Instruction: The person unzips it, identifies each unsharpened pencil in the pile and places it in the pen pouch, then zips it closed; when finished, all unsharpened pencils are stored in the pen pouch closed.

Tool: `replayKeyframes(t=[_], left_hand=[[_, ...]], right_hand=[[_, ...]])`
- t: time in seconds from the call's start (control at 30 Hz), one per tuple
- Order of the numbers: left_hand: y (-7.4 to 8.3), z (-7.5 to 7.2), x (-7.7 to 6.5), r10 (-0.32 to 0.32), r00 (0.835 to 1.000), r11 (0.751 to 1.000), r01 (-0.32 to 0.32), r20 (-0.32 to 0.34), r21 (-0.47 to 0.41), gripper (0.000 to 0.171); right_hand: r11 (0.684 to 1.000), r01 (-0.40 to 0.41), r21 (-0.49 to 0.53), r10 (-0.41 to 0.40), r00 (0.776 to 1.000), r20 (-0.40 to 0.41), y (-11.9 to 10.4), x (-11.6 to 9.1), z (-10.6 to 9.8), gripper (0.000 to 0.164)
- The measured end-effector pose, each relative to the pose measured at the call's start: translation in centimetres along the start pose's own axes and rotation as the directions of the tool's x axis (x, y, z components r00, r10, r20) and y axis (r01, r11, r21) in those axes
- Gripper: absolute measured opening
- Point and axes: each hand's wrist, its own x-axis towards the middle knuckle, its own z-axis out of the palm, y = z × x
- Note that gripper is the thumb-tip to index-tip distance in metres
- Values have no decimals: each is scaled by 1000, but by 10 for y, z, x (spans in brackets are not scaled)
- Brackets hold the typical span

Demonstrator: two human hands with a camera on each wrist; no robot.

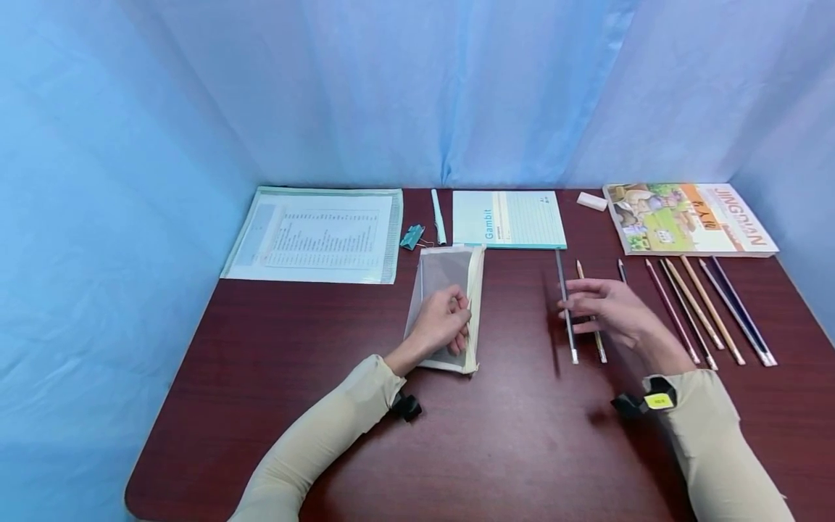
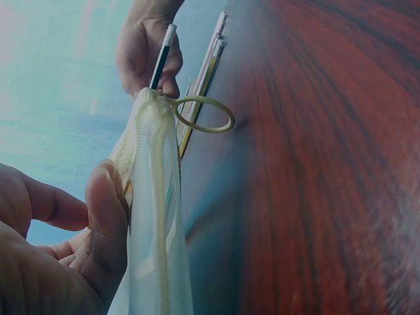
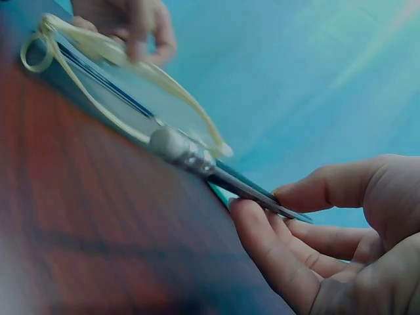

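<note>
My left hand (image 1: 443, 319) pinches the cream zip edge of a see-through pencil pouch (image 1: 450, 272) lying near the middle of the table. In the right wrist view the pouch's mouth gapes, and a dark pencil (image 3: 105, 82) shows inside it. To the right of the pouch, my right hand (image 1: 613, 312) holds a dark pencil (image 1: 561, 275) between thumb and fingers, its white eraser end toward the table's near side. A natural-wood pencil (image 1: 601, 346) lies partly hidden under that hand. The ring on the pouch's zip (image 2: 207, 115) sticks out in the left wrist view.
Several pencils (image 1: 701, 304) lie in a row on the right, below a colourful book (image 1: 691, 217). Along the back are a white eraser (image 1: 592, 201), a notebook (image 1: 509, 219), a white pen (image 1: 438, 217), a teal binder clip (image 1: 412, 236) and a document folder (image 1: 316, 235).
</note>
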Motion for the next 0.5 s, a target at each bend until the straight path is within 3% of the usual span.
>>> replayKeyframes(t=[0.23,0.5], left_hand=[[0,1,0,-3,1000,1000,3,6,-4,9],[-1,1,0,-8,1000,1000,8,4,-7,9]], right_hand=[[998,-31,-61,36,996,84,5,27,51,55],[998,-48,-51,52,995,88,11,58,91,59]])
